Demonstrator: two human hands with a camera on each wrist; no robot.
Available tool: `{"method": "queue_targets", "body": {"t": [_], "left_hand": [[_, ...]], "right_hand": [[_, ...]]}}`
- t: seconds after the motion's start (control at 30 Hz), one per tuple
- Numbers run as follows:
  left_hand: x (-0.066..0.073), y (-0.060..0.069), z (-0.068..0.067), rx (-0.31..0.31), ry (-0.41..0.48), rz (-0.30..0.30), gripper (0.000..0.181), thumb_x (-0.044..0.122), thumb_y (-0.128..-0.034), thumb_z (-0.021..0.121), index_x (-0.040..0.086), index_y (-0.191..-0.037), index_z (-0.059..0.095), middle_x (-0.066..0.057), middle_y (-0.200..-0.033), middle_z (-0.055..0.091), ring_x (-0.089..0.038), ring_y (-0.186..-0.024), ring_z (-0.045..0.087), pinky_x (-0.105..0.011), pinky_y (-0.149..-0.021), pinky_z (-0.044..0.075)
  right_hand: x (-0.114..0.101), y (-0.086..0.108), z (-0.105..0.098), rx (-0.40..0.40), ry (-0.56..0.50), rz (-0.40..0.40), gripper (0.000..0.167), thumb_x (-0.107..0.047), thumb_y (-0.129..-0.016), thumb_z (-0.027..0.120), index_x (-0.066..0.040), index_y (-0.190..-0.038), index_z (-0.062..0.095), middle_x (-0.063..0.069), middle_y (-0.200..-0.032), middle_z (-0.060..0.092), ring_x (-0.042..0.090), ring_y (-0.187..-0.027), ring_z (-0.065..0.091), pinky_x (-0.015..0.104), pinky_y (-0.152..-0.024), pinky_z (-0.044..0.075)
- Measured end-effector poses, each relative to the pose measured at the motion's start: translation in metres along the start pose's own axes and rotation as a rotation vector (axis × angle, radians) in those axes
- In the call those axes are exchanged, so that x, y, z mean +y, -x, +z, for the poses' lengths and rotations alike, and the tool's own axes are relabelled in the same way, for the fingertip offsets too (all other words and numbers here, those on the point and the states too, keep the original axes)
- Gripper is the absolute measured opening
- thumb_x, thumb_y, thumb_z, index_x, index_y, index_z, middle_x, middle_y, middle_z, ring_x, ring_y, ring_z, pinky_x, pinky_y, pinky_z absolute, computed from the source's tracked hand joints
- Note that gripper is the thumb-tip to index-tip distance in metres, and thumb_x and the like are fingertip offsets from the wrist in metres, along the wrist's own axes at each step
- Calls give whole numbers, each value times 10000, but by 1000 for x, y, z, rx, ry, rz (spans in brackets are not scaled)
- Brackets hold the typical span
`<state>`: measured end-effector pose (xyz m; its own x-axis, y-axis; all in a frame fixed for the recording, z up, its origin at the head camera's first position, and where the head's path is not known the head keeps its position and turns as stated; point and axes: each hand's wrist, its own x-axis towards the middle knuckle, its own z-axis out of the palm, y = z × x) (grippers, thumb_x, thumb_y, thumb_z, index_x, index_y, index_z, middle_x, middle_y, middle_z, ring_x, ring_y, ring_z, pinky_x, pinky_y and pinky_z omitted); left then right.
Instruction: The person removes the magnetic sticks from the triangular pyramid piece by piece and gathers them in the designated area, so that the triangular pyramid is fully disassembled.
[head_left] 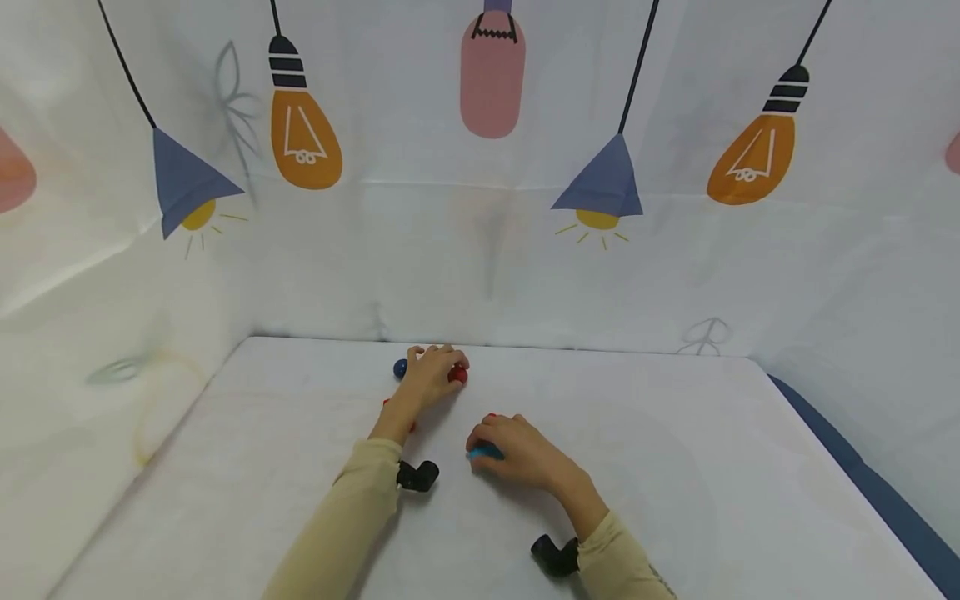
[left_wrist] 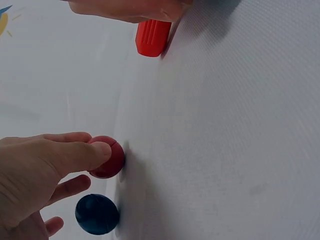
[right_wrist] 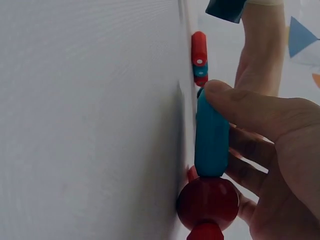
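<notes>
In the head view the red ball (head_left: 458, 374) sits just above and left of the frame's centre line of hands, partly covered by your left hand (head_left: 431, 373); the left wrist view shows your thumb and forefinger pinching it, the other fingers loose and apart. It is round and smooth, with a fine seam. Just beside it, the dark blue ball (left_wrist: 97, 214) is equally smooth, fully seen at the lower left of that view.

Near the middle of the head view, your right hand (head_left: 517, 450) hides most of the blue rod (right_wrist: 212, 135). In the right wrist view your thumb presses its upper end and the fingers curl behind, pinching it; their tips are hidden. The rod has flat, faceted sides and meets a glossy dark red ball (right_wrist: 208, 204). Under that ball a red piece (right_wrist: 205, 232) is cut off by the bottom edge. At the top of the left wrist view, a grooved red end (left_wrist: 152, 40) is partly covered.

Red and blue rods (right_wrist: 199, 49) lie at the upper middle of the right wrist view, mostly behind your left forearm in the head view; you cannot make out how they join. The white tabletop (head_left: 675, 450) looks finely woven close up, and the creased wall sheet (head_left: 450, 250) bears printed lamps.
</notes>
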<state>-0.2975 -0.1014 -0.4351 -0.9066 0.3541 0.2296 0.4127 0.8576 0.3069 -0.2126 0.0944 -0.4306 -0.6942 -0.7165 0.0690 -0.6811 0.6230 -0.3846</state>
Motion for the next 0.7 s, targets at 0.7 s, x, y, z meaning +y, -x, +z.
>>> {"method": "queue_targets", "body": {"t": [0.7], "left_hand": [[21, 54, -5, -154, 411, 171, 285, 129, -920, 598, 130, -1204, 586, -29, -1185, 583, -204, -1079, 551, -370, -936, 486]], "right_hand": [[-14, 15, -27, -260, -258, 267, 303, -287, -931, 587, -122, -1180, 539, -30, -623, 537, 104, -528, 502, 252, -527, 420]]}}
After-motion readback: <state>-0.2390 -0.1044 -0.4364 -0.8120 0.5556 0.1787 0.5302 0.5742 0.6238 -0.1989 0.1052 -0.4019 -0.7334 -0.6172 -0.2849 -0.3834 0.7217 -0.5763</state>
